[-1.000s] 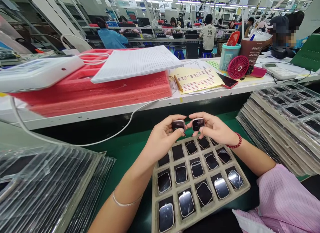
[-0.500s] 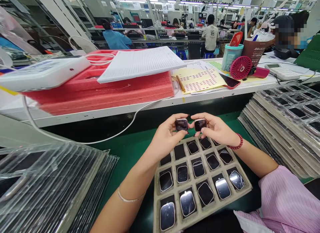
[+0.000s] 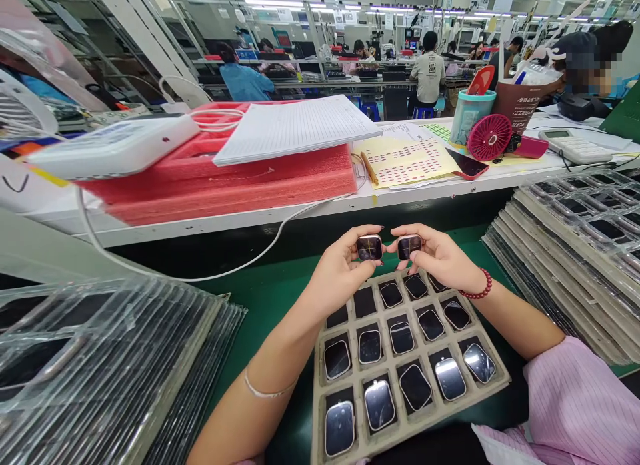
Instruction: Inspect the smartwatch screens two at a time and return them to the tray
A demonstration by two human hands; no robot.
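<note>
My left hand (image 3: 343, 268) pinches a small square watch body (image 3: 369, 248) between thumb and fingers, its screen facing me. Beside it, my right hand (image 3: 443, 258) holds a similar watch body (image 3: 409, 246), with the thumb at its lower edge. Both screens show thin crossing lines, and a narrow gap separates the two. Below my hands lies a beige compartment tray (image 3: 395, 373) with several dark-screened watch bodies, such as one in the front row (image 3: 340, 428). A back-row compartment at the left (image 3: 365, 303) has no watch in it.
Stacked clear trays (image 3: 165, 365) stand at left, and another tray stack (image 3: 565, 272) at right. Behind, a white shelf (image 3: 240, 218) bears red foam (image 3: 240, 185), a notebook (image 3: 300, 128), a pink fan (image 3: 490, 138) and a cup (image 3: 473, 112). People sit farther back.
The watch screens have changed from small text to crossing lines. Both hands keep their holds, and the whole view has shifted slightly, with things appearing farther right.
</note>
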